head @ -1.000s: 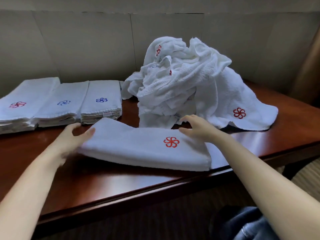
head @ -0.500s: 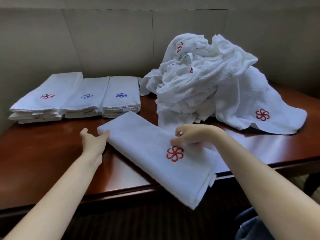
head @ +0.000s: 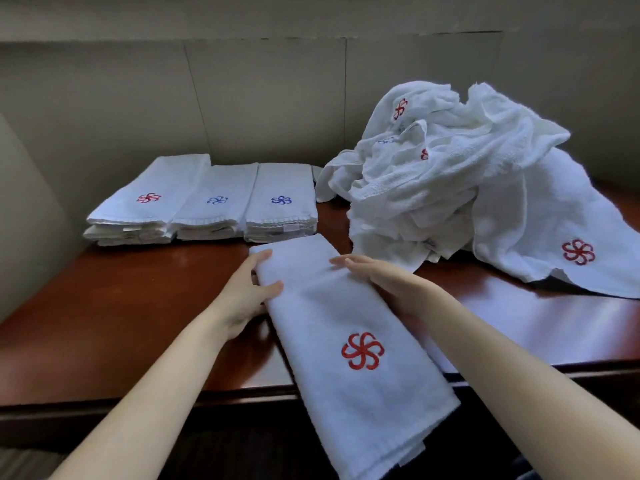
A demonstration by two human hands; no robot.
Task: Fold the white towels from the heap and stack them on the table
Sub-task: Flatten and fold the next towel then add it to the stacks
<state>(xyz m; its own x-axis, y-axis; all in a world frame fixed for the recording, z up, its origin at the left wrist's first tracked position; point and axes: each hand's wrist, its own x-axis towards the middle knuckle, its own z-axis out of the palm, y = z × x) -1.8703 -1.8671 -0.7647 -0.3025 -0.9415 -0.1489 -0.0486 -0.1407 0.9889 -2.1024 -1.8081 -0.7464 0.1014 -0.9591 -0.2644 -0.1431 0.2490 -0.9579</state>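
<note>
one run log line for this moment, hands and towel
left hand: holds folded towel edge | right hand: flat on it | towel: overhangs table edge | stacks: three | heap: remains

This looks like a hotel or guesthouse room. A polished dark wooden table stands against a plain panelled wall, bearing identical white towels with an embroidered flower logo, folded in neat stacks.

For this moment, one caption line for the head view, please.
Both hands, left and right, hold a folded towel overhanging the table edge, between three stacks and the heap.
</note>
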